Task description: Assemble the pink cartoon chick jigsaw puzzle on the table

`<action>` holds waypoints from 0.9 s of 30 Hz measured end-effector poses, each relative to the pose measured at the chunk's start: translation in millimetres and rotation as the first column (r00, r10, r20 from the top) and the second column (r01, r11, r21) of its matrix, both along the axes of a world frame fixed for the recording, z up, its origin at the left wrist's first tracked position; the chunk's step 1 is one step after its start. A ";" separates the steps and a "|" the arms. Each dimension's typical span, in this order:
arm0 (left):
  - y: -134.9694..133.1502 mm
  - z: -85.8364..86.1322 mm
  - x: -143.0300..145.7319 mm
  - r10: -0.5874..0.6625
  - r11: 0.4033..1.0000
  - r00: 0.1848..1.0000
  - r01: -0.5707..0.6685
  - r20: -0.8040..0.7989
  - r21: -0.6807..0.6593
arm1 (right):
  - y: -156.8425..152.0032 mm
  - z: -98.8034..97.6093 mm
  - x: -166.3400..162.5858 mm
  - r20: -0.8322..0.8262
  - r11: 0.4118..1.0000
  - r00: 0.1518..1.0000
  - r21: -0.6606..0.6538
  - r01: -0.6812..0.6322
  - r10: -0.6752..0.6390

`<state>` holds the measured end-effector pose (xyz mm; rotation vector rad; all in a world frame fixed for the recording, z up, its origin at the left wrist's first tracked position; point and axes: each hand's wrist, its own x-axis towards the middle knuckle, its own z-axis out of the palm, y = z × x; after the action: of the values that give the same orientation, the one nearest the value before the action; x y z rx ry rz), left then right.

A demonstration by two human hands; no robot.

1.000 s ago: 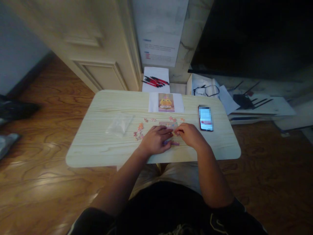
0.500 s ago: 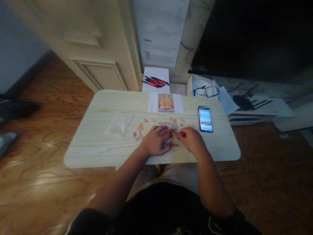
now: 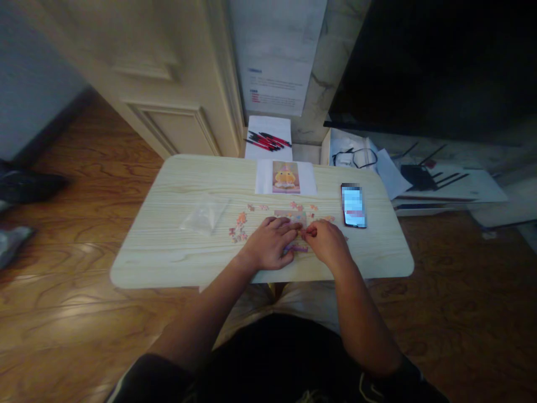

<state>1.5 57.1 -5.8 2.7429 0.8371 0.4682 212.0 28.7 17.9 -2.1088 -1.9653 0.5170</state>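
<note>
The left hand (image 3: 272,244) is lying flat, fingers extended, over the partly built puzzle (image 3: 292,214); the right hand (image 3: 307,230) is pinching its fingertips together at the puzzle's right side, anything between them being too small to tell.

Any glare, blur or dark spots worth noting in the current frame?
Head view: fine detail is soft, with the loose puzzle pieces lacking crisp edges; head view: glare on the wood floor, lower left; head view: phone display bright and pixelated, upper right deeply dark.
</note>
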 end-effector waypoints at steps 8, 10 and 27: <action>-0.3 -2.6 0.0 0.022 1.000 1.000 -0.022 0.015 -0.006 | 5.6 -6.0 0.8 -0.187 1.000 0.982 -0.005 0.009 -0.010; -0.6 -3.9 -0.7 0.024 1.000 0.999 -0.024 0.021 -0.002 | 6.8 -7.3 2.6 -0.235 1.000 0.972 0.023 -0.011 0.016; -4.1 -6.9 -2.3 0.099 0.993 0.990 -0.105 0.098 0.056 | 1.0 -11.8 13.3 -0.349 0.980 0.917 0.015 -0.198 0.191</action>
<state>-0.8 53.0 -12.7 2.7169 0.9570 0.6493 225.3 29.7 6.0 -1.6924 -1.9702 0.8847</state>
